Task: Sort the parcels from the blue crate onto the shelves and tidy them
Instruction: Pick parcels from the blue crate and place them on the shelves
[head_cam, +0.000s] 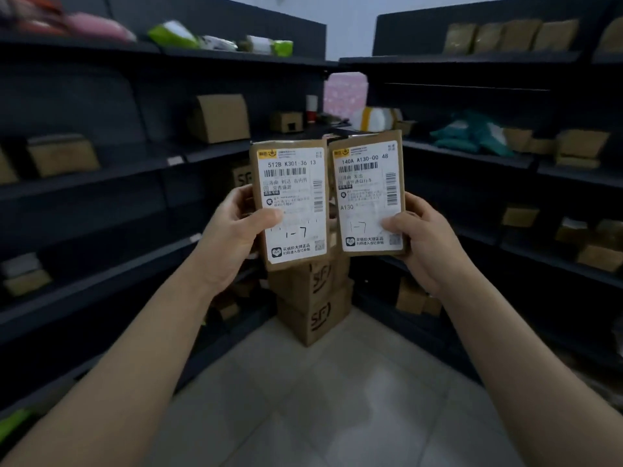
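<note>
A person stands between dark shelves (pixel 135 163), holding two flat brown parcels upright, side by side. The left hand (pixel 232 227) grips the left parcel (pixel 290 203), the right hand (pixel 424 237) the right parcel (pixel 369 193). Both labels bear a handwritten 1-7. Other parcels sit shelved; these two await placing. No blue crate shows.

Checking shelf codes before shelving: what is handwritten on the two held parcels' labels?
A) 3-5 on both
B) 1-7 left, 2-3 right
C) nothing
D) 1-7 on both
D: the left parcel, held by the left hand, and the right parcel, held by the right hand, each show a handwritten 1-7 low on the white label.
</note>
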`<state>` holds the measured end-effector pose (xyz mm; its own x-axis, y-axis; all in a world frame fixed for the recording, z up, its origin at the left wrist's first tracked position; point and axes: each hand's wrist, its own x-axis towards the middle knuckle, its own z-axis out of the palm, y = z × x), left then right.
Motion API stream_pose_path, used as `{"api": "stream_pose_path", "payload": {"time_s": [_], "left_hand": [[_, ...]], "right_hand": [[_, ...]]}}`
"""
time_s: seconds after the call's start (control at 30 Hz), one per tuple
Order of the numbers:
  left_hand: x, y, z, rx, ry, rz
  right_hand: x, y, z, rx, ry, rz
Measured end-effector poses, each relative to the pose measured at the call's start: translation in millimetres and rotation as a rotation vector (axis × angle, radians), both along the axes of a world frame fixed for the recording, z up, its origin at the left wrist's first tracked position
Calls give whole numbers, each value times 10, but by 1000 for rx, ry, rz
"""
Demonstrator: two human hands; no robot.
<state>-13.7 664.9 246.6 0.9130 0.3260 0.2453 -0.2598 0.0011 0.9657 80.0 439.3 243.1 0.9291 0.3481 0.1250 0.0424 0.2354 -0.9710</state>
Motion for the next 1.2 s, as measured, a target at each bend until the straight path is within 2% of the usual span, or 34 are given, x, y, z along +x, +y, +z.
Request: {"api": "stream_pose_path", "payload": {"time_s": [0.37,0.87,1.2], "left_hand": [[-448,1359,-200,-59,63,413],[-481,1868,-337,-50,103,772],[-1076,2301,-436,-125,84,986]], "right_hand": [[236,1864,-176,-54,72,345],[760,3140,-180,-90,124,666],[311,4034,-282,-141,66,883]]}}
